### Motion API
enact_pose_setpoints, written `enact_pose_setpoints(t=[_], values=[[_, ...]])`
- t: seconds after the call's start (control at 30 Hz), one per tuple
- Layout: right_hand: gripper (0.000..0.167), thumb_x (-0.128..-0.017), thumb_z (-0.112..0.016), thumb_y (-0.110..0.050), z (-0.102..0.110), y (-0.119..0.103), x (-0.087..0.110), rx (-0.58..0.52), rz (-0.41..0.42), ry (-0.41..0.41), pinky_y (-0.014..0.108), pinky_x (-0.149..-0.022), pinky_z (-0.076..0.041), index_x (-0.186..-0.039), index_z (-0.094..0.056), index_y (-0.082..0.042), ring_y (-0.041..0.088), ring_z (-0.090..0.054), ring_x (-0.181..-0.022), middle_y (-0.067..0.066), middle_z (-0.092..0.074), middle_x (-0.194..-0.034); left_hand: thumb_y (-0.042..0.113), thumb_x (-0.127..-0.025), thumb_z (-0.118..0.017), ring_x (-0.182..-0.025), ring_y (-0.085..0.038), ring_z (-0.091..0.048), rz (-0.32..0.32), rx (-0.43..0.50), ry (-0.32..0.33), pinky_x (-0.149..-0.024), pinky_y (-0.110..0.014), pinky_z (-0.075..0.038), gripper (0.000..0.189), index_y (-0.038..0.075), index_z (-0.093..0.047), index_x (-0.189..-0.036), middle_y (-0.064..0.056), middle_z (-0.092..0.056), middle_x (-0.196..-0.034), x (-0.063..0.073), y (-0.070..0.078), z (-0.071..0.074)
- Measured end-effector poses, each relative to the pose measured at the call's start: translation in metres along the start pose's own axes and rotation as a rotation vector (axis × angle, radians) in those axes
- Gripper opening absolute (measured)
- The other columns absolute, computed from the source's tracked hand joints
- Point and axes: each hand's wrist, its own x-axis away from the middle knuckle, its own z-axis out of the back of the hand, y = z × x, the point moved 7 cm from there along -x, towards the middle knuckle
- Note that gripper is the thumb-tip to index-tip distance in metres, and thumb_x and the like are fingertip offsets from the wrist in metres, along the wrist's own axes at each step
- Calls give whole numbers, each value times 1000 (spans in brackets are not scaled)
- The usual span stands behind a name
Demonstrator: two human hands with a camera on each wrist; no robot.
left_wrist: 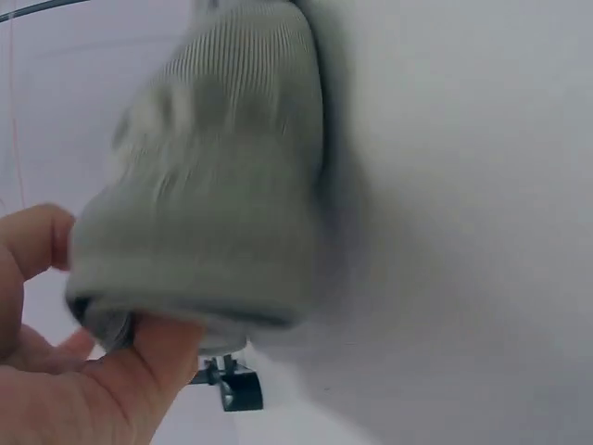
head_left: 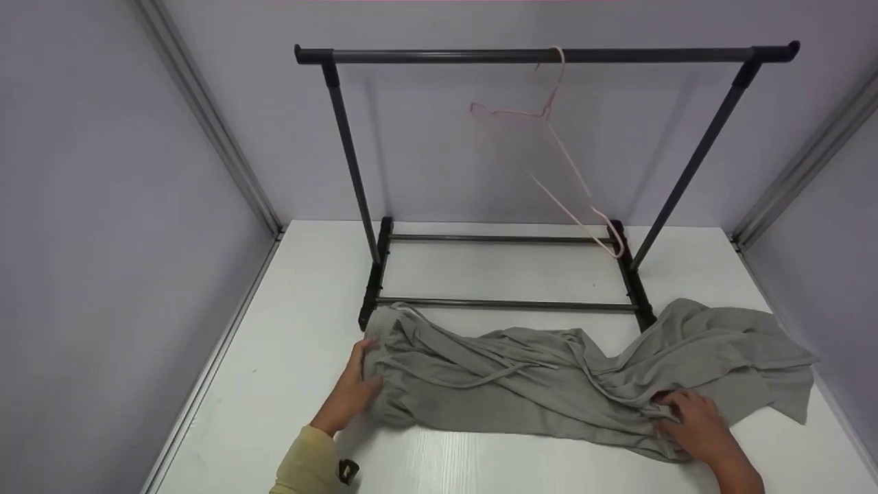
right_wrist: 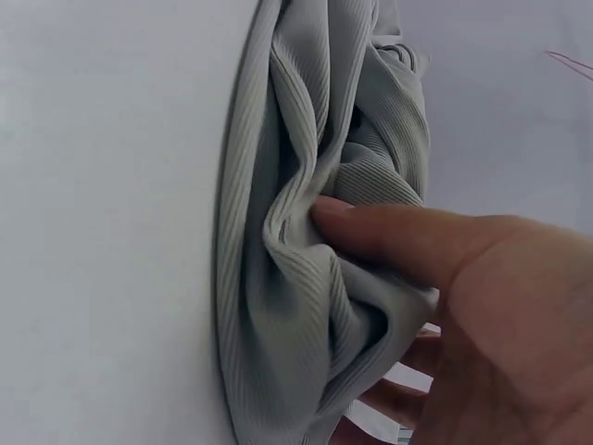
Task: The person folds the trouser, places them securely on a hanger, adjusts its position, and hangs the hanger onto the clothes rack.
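Grey ribbed trousers (head_left: 480, 384) lie bunched lengthwise on the white table, their gathered waistband at the left and a loose drawstring (head_left: 480, 379) across the middle. My left hand (head_left: 353, 391) holds the waistband end; in the left wrist view the thumb (left_wrist: 167, 348) goes under the edge of the band (left_wrist: 195, 260), which is blurred. At the other end my right hand (head_left: 696, 425) grips a bunch of folds. The right wrist view shows the thumb (right_wrist: 371, 227) pressed on the ribbed cloth (right_wrist: 296, 306), with the other fingers partly hidden behind it.
A black clothes rack (head_left: 507, 56) stands behind the trousers, its lower bars (head_left: 507, 303) close to the cloth. One pink hanger (head_left: 569, 161) hangs from its top rail. Grey-white walls (head_left: 123, 206) enclose the table (head_left: 274, 357) on both sides and the back.
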Motion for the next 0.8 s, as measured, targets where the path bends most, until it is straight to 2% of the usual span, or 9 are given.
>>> enact_pose_setpoints(t=[0.13, 0.23, 0.3, 0.37, 0.43, 0.53, 0.6, 0.7, 0.8], values=[[22, -86, -67, -24, -1, -8, -3, -89, 45, 13, 34, -68, -40, -93, -59, -6, 18, -46, -80, 3, -51, -85, -4, -91, -47, -136, -27, -24, -23, 5, 140, -108, -47, -20, 37, 6, -52, -126, -13, -41, -137, 3, 7, 28], [23, -91, -61, -30, -4, -10, -3, -196, 28, -29, 26, -65, -41, -95, -59, -7, 10, -48, -77, 1, -53, -85, -1, -93, -46, -134, -28, -29, 8, -27, 209, -106, -45, -27, 34, 5, -53, -126, -13, -42, -136, 9, 5, 50], [32, -93, -56, -37, -3, -6, -2, -240, -22, -47, 26, -69, -43, -102, -60, -7, 10, -52, -83, 2, -56, -92, 1, -94, -45, -133, -28, -30, 45, -60, 232, -104, -45, -29, 36, 5, -50, -129, -14, -40, -138, 15, 0, 63], [38, -95, -53, -38, 3, 1, 0, -239, -50, -12, 31, -75, -46, -107, -60, -2, 16, -55, -90, 6, -58, -98, 4, -95, -44, -133, -29, -30, 90, -87, 240, -103, -46, -30, 38, 5, -47, -133, -15, -36, -141, 21, -7, 74], [40, -96, -52, -33, 14, 11, 3, -205, -56, 73, 41, -82, -44, -111, -59, 4, 28, -55, -98, 14, -58, -103, 5, -95, -44, -133, -30, -28, 135, -110, 244, -104, -46, -29, 39, 4, -44, -135, -17, -33, -143, 28, -14, 84], [37, -95, -53, -20, 29, 30, 10, -116, -65, 213, 56, -89, -33, -112, -53, 13, 45, -46, -104, 30, -52, -106, 8, -95, -43, -133, -30, -27, 190, -140, 264, -104, -46, -27, 42, 4, -41, -137, -19, -29, -145, 36, -22, 101], [42, -95, -52, -17, 33, 45, 13, -70, -102, 250, 62, -91, -26, -119, -45, 16, 53, -37, -110, 38, -44, -116, 10, -96, -43, -127, -31, -34, 220, -151, 285, -98, -46, -32, 43, 4, -39, -139, -19, -26, -146, 40, -27, 112], [57, -96, -48, -26, 29, 64, 15, -34, -194, 204, 68, -93, -17, -133, -31, 14, 59, -24, -118, 41, -29, -129, 12, -96, -45, -119, -30, -39, 239, -167, 307, -93, -43, -35, 47, 4, -35, -141, -20, -22, -147, 45, -32, 126], [71, -96, -43, -41, 25, 76, 14, -37, -265, 149, 73, -91, -12, -140, -19, 10, 59, -13, -123, 40, -17, -137, 10, -94, -50, -128, -37, -29, 238, -211, 279, -102, -48, -28, 55, 1, -28, -144, -24, -16, -147, 47, -36, 133]])
